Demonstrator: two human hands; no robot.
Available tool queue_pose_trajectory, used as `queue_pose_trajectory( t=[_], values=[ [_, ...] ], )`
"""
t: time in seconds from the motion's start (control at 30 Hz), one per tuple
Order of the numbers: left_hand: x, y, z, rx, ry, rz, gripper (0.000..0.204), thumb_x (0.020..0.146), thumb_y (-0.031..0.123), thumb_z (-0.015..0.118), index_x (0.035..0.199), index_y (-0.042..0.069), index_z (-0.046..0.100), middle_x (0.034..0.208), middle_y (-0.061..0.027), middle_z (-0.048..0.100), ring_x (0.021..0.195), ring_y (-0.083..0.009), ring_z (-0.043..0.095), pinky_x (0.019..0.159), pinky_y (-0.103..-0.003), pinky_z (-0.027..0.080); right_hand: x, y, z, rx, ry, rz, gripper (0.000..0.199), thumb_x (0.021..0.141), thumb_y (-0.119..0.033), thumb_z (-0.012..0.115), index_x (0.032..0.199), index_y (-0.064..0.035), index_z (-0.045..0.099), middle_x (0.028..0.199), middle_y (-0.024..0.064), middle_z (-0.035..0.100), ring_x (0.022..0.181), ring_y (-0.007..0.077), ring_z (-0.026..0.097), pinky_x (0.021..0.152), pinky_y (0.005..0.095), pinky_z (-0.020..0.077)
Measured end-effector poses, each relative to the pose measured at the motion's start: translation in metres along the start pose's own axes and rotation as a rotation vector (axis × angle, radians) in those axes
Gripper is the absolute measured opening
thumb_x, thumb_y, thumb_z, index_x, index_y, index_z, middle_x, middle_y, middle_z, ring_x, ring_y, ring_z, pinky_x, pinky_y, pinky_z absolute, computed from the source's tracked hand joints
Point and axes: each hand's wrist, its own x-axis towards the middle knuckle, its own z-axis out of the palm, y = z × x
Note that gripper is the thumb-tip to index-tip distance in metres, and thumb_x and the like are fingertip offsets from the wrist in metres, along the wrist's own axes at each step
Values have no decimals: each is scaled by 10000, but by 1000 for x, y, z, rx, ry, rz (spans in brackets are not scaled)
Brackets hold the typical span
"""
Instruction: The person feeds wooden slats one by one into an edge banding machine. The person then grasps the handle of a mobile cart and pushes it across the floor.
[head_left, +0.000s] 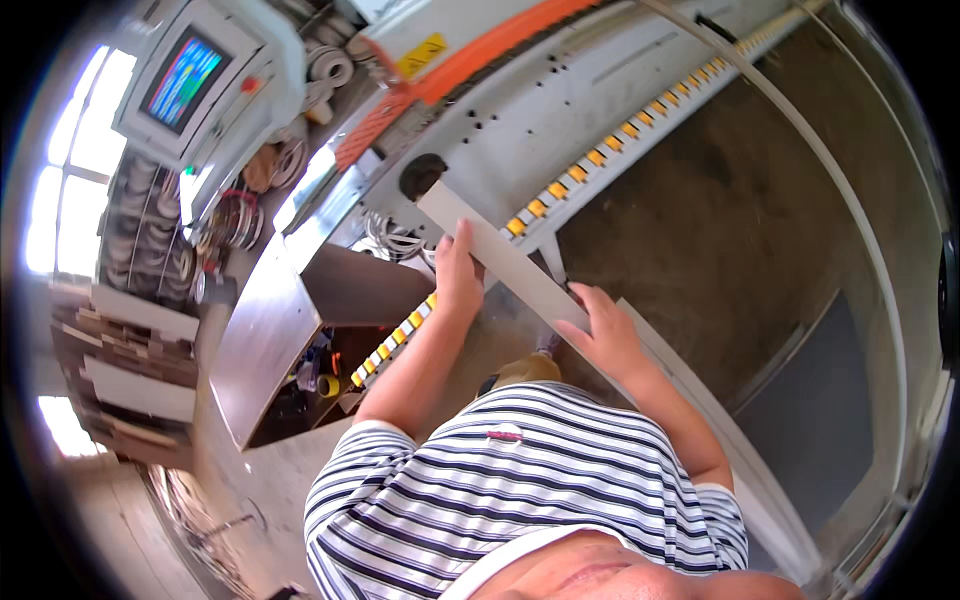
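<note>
Board [512, 268], narrow and pale, slants through your grip: your left hand [459, 280] holds it near its far end, your right hand [606, 335] farther back.

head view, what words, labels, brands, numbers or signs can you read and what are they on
None readable.
Control-panel screen: coloured rows, too small and blurred.
Yellow sticker on the grey machine: dark marks, too small.
Chest mark on the striped shirt: too small.
Long pale board: no text visible.
</note>
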Motion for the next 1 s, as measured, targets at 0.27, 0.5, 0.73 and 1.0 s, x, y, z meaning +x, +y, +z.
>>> queue_pose_trajectory(
  t=[0.27, 0.5, 0.73, 1.0],
  values=[
    [156, 34, -65, 544, 261, 158, 467, 810, 361, 713, 1013, -34, 571, 905, -145, 653, 793, -250, 651, 663, -373, 524, -241, 182, -45, -26, -557, 832, 532, 879, -443, 611, 1066, 55, 636, 1041, 270, 653, 998, 378, 638, 836, 423, 487],
    [234, 19, -71, 809, 656, 267, 587, 700, 420, 757, 943, -98, 628, 868, -236, 685, 818, -387, 678, 738, -428, 533, -230, 141, -68, -194, -386, 766, 689, 877, -572, 535, 1125, 68, 599, 950, 308, 642, 936, 456, 607, 814, 479, 480],
    [257, 3, -52, 825, 696, 150, 601, 694, 361, 772, 1034, -99, 587, 990, -235, 670, 922, -360, 669, 809, -418, 529, -162, 76, -61, -437, -321, 561, 664, 885, -643, 460, 963, -3, 619, 704, 260, 622, 707, 474, 606, 633, 550, 465],
    [272, 15, -47, 776, 606, 180, 567, 702, 373, 739, 1007, -88, 612, 948, -242, 676, 906, -359, 671, 816, -418, 520, -130, 59, -44, -504, -365, 645, 566, 929, -571, 442, 923, -30, 609, 767, 280, 636, 759, 493, 608, 662, 572, 470]
  ],
)
